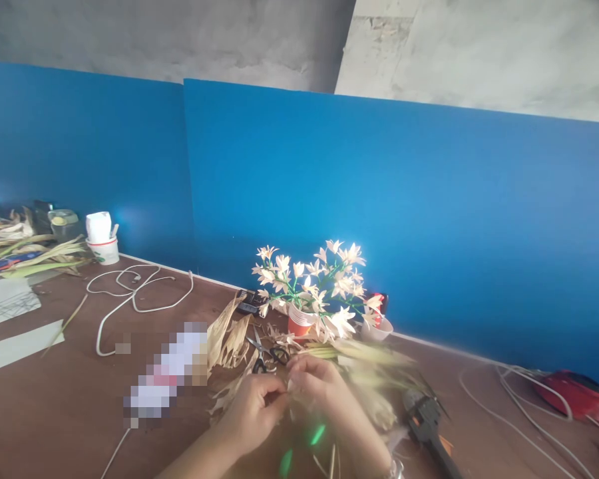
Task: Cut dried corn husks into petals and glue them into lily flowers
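My left hand [252, 411] and my right hand [319, 389] meet low in the middle of the view, fingers pinched together on a small pale strip of dried husk [288, 386]. Blurred pale husk leaves [374, 376] spread out to the right of my right hand. Scissors [262, 352] with black handles lie on the brown table [70, 406] just beyond my fingers. Behind them stands an orange cup [299, 320] filled with cream handmade flowers [312, 283] on green stems.
A black glue gun [429, 429] lies right of my hands. White cables [134, 293] loop at the left, more run at the right near a red object [574, 392]. Husk piles [30, 256], a white cup [102, 243] and papers [10, 319] sit far left. A blue panel [379, 213] backs the table.
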### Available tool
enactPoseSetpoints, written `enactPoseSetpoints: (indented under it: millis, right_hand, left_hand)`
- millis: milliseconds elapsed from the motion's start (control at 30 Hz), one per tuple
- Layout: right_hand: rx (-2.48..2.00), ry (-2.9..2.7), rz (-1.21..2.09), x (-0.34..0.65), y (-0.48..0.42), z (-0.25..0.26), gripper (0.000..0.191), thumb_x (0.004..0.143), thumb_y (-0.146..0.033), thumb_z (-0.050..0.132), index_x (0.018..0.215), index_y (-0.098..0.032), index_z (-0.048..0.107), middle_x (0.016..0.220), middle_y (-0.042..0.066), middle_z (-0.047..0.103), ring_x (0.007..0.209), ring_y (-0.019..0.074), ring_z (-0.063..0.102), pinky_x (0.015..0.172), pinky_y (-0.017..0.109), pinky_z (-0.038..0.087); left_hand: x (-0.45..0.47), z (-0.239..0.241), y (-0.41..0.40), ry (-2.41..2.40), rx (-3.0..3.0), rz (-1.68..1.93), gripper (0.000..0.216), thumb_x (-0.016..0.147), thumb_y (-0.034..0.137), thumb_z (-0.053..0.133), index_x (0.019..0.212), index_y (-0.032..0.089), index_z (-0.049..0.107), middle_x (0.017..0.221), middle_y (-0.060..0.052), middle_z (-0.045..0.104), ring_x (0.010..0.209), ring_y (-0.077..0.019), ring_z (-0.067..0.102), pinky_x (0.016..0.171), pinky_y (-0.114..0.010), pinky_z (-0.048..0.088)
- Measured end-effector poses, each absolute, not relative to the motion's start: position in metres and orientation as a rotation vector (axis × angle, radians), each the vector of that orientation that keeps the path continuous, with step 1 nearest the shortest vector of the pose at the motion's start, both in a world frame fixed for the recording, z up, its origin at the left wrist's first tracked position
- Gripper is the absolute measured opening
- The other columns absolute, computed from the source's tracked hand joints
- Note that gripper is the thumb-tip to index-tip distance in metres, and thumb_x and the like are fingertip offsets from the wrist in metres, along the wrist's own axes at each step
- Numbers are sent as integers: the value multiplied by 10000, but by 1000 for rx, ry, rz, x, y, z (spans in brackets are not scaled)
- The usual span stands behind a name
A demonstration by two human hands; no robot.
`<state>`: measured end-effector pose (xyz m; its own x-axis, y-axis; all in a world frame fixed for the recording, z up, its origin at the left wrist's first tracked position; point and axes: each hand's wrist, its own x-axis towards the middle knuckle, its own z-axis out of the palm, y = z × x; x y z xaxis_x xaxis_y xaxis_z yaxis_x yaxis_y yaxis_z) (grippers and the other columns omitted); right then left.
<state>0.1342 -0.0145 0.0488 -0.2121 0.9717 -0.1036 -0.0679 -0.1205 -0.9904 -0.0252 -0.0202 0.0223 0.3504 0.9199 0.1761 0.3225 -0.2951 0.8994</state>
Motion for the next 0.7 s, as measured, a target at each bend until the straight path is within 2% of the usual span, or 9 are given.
enactPoseSetpoints:
  millis: [100,233,367,433,533,600,700]
  right_hand:
    - [-1196,-1241,1533,135,-15,48,152,622,-262,667,570,-144,585,811,29,618,521,80,487,460,207,333]
    - [-1322,-1204,1630,133,-15,53,49,574,-198,587,559,-152,584,532,-25,533,405,74,411,407,211,245]
    - [-1273,-1250,1712,135,-16,58,90,594,-170,568,510,-148,591,457,-27,507,432,81,415,431,211,244]
    - [-1310,-1241,1685,137,-16,59,113,628,-202,594,526,-155,604,470,-23,523,439,88,418,435,215,258]
    - [-1376,-1174,1456,140,-15,60,172,704,-326,639,644,-166,645,607,-8,591,541,105,482,497,211,335]
    - [-1362,-1173,1333,141,-15,61,250,737,-415,647,692,-170,632,649,-14,581,581,105,486,527,209,357]
    - [-1279,-1246,1369,140,-16,61,322,725,-486,668,779,-174,608,631,-34,535,541,97,453,501,213,347]
  left_hand:
    - [-25,27,-22,1080,1883,885,232,776,192,562,550,182,614,540,10,585,537,-134,515,534,-223,329]
    - [-26,33,-27,990,1970,835,216,774,176,561,592,193,678,569,-7,626,562,-149,545,548,-231,346]
    - [-25,36,-31,851,2007,794,252,829,225,527,667,208,720,632,-23,675,593,-157,583,577,-231,382]
    - [-25,34,-30,883,1988,820,262,835,235,523,651,205,707,625,-21,671,594,-157,586,578,-228,385]
    - [-26,25,-26,1020,1922,894,247,830,220,524,630,192,665,608,-10,652,588,-148,579,576,-221,380]
    - [-27,18,-22,1112,1882,939,240,828,213,525,617,187,636,590,1,638,578,-140,571,573,-217,370]
    - [-28,12,-19,1186,1852,969,258,819,229,537,571,184,594,547,13,599,554,-132,539,550,-215,347]
